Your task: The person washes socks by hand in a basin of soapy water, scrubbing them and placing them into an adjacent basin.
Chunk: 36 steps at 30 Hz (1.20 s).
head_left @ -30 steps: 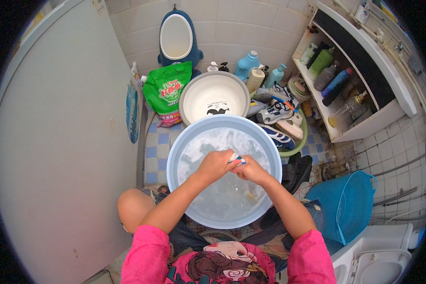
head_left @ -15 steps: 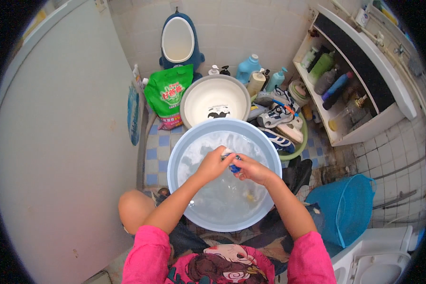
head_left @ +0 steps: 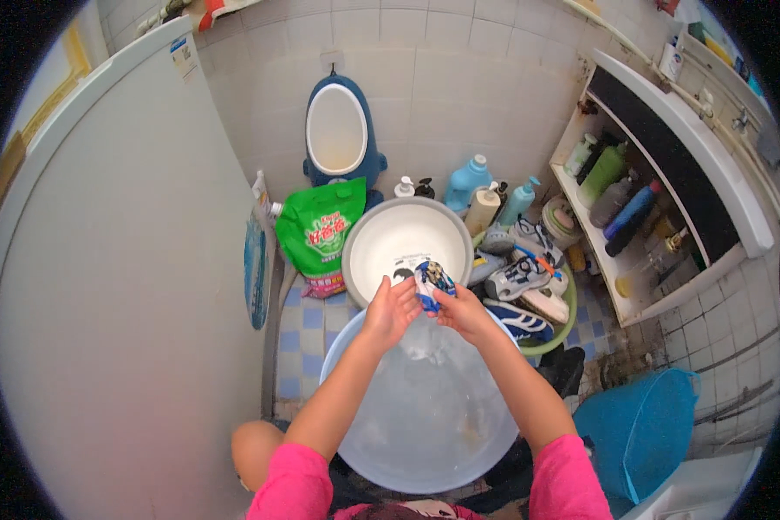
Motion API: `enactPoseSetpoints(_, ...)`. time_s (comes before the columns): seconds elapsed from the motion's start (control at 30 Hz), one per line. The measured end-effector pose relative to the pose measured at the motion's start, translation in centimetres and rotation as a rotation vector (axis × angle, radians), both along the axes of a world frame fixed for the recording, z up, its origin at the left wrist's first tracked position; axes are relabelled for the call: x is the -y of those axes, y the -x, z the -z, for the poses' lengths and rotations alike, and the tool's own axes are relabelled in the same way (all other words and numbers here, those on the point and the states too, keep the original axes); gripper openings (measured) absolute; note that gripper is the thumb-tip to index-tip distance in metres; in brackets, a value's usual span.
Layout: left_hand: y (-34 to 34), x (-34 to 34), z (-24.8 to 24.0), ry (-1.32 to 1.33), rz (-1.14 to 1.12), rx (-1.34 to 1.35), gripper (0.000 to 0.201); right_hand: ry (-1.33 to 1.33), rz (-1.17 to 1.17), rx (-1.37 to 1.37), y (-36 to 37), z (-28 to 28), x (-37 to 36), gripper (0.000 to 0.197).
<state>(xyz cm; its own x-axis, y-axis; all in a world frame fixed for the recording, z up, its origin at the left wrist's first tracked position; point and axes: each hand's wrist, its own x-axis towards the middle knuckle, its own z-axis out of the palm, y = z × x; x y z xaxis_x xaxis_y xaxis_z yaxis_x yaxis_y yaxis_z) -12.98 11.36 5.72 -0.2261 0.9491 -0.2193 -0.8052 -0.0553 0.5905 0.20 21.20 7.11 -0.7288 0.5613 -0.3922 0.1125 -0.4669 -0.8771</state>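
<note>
My right hand (head_left: 461,314) pinches a small bunched cloth item (head_left: 433,284), blue and white with a dark and yellowish pattern; its exact kind is unclear. Beside the cloth, my left hand (head_left: 392,314) is open, palm up with the fingers stretched, and appears to hold nothing. Both hands hover over the far rim of a large light-blue basin (head_left: 347,433) of cloudy water. Just beyond them stands a smaller white basin with a grey rim (head_left: 353,238), partly hidden by the cloth and fingers. A dark print shows on its bottom.
A green detergent bag (head_left: 321,221) leans left of the white basin. Pump bottles (head_left: 484,206) line the wall. At right are a green tub (head_left: 568,322) of shoes (head_left: 518,276), a blue bucket (head_left: 637,433) and a bottle cabinet (head_left: 620,251). A pale panel (head_left: 139,277) fills the left.
My hands have moved forward from over the middle of the water to its far rim. The left hand has opened off the cloth, which is now more spread out. The view has tilted up.
</note>
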Motion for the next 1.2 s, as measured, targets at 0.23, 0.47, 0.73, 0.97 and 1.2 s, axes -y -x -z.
enactPoseSetpoints(0.23, 4.8, -4.8, 0.9, -0.04, -0.114, 0.193, 0.073, -0.029, 0.027, -0.057, 6.6, 2.5, -5.3, 0.036)
enactPoseSetpoints(0.47, 8.0, -6.6, 3.9, 0.066, -0.297, 0.035, 0.082, 0.177, 0.227, -0.105, 8.2, 2.9, -6.8, 0.085)
enactPoseSetpoints(0.73, 4.4, -4.5, 1.0, 0.029, -0.172, 0.196, 0.083, 0.308, 0.188, -0.286, 4.4, 0.2, -4.9, 0.08)
enactPoseSetpoints(0.97, -1.6, -0.7, -1.5, -0.032, 0.025, 0.14, 0.081, 0.156, 0.039, -0.227, -0.7, -1.5, -0.4, 0.08)
enactPoseSetpoints(1.2, -7.2, 3.9, -1.3, 0.031, 0.156, 0.089, 0.08, -0.066, -0.004, 0.083, -7.3, -2.3, 3.9, 0.064)
